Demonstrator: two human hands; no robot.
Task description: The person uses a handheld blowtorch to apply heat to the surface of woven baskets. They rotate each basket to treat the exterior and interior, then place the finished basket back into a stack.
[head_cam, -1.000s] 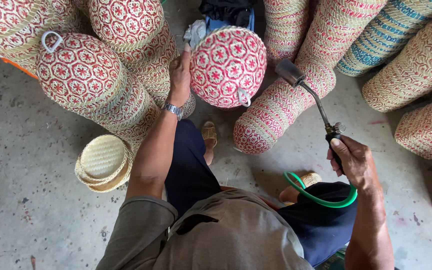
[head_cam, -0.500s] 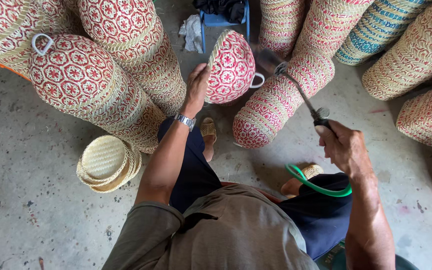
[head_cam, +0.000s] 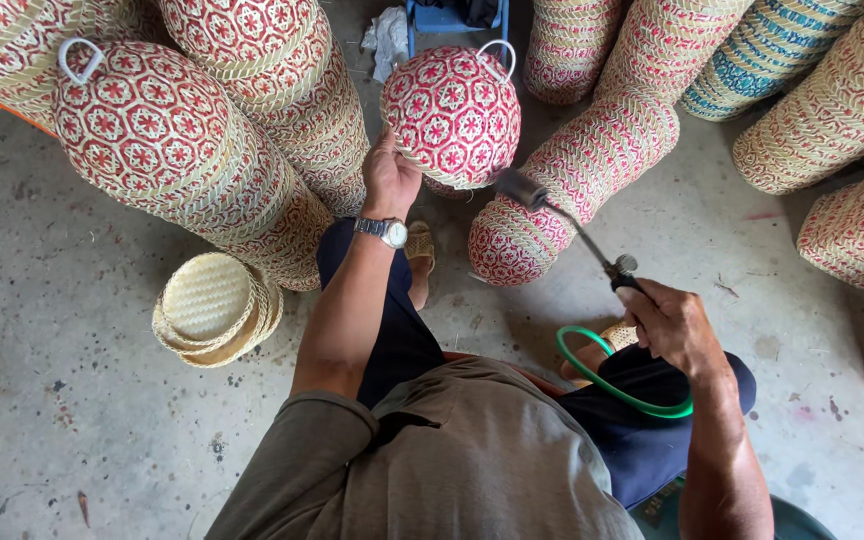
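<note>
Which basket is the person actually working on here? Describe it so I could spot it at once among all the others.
Start from the stacks of red-patterned woven baskets lying across the concrete floor. Between them, top centre, the left hand holds up a single round basket. Unlike its stacked neighbours, it is alone, has a white loop handle, and the right hand's metal nozzle points at it.

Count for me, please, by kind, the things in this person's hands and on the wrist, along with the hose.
red-patterned woven basket, held in the left hand: 1
metal wand, held in the right hand: 1
green hose, looped below the right hand: 1
wristwatch, on the left wrist: 1
Total: 4
</note>
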